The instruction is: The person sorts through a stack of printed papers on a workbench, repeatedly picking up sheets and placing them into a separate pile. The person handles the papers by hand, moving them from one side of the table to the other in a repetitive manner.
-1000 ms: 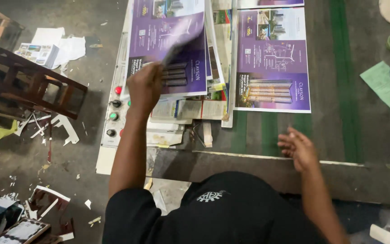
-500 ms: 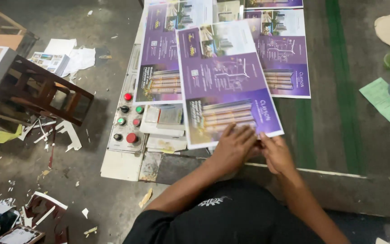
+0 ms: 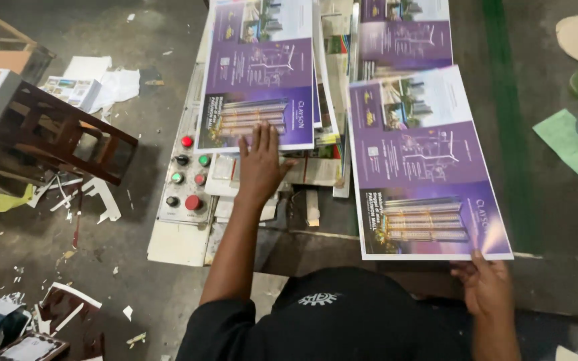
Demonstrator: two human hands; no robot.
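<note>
Purple printed sheet (image 3: pixel 426 167) is pinched at its near edge by the right hand (image 3: pixel 486 287) | left hand (image 3: pixel 260 164) is laid flat, fingers spread, on the poster stack (image 3: pixel 259 73) | control panel (image 3: pixel 185 180) lies just left | wooden stool (image 3: pixel 68 130) farther left on floor.

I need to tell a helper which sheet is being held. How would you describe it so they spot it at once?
Start at the dark worktable with green stripes. Near its front edge lies a purple printed poster, gripped at its bottom corner by the right hand. Unlike the poster stack under the left hand, it sits skewed and overhangs the table edge.
</note>
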